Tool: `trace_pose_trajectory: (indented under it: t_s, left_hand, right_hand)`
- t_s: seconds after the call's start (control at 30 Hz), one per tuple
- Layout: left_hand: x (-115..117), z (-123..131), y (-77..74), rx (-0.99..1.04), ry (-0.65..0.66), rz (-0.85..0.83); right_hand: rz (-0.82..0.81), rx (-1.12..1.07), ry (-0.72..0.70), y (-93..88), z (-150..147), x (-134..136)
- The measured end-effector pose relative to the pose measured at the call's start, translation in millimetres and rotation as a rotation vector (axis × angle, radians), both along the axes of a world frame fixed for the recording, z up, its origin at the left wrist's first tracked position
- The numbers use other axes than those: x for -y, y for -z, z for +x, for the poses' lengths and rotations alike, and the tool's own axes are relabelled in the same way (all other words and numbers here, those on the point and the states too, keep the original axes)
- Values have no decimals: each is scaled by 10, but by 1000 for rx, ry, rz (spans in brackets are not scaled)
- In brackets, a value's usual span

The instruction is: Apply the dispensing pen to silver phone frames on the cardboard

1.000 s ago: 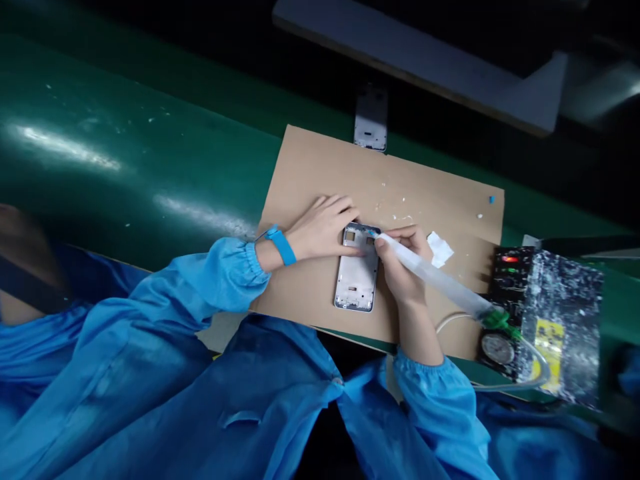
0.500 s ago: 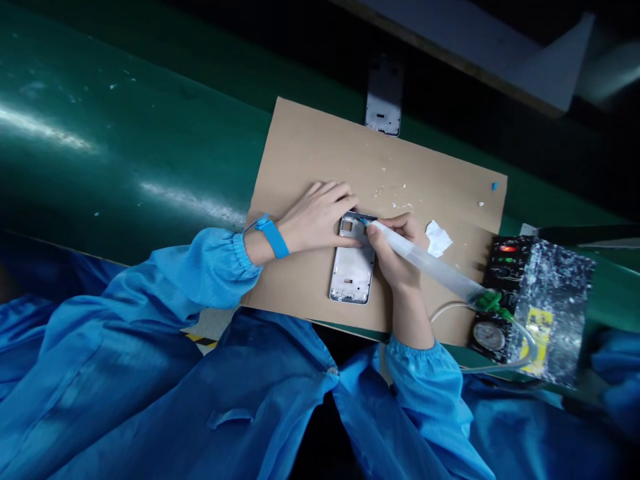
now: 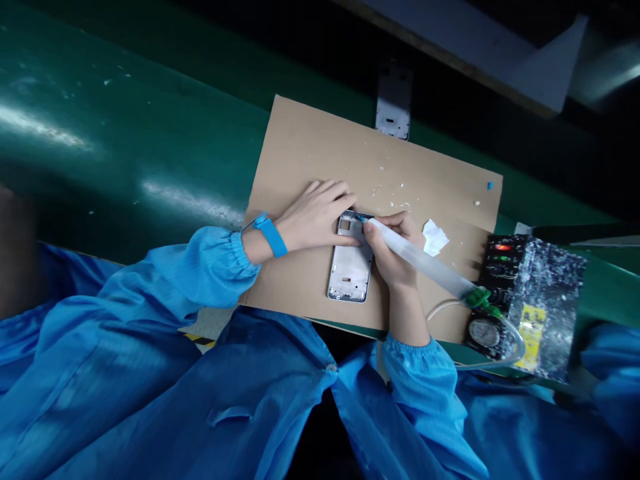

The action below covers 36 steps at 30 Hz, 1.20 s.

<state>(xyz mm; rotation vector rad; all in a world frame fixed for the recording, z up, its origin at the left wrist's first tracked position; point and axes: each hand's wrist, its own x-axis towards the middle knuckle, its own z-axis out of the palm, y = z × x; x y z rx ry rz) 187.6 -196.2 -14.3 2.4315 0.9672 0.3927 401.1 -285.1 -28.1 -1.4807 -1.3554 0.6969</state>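
Note:
A silvery phone frame lies on a brown cardboard sheet, tilted slightly. Its upper end is held by my left hand: the thumb reaches across the frame and the curled fingers rest at its top left edge. In my right hand is a translucent dispensing syringe, gripped low like a pen. Its blue tip touches or nearly touches the frame's top edge; which one I cannot tell. A green cap closes the syringe's far end, with a clear hose attached.
A dark control box with a gauge and lit display stands at the right. White paper, a blue bit and white crumbs lie on the cardboard. Another phone frame lies behind it. A blurred dark shape is at the left edge.
The phone frame at the back has shifted right relative to the cardboard. A blurred dark shape has come in at the left edge. Both hands keep nearly the same pose.

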Motion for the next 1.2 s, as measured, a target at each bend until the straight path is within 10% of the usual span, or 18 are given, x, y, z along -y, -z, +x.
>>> trace_pose_trajectory:
  t_s: [1.2]
  left_hand:
    - [-24,-9,23,31,14,-2]
  right_hand:
    - [4,17,40,-11,3,7]
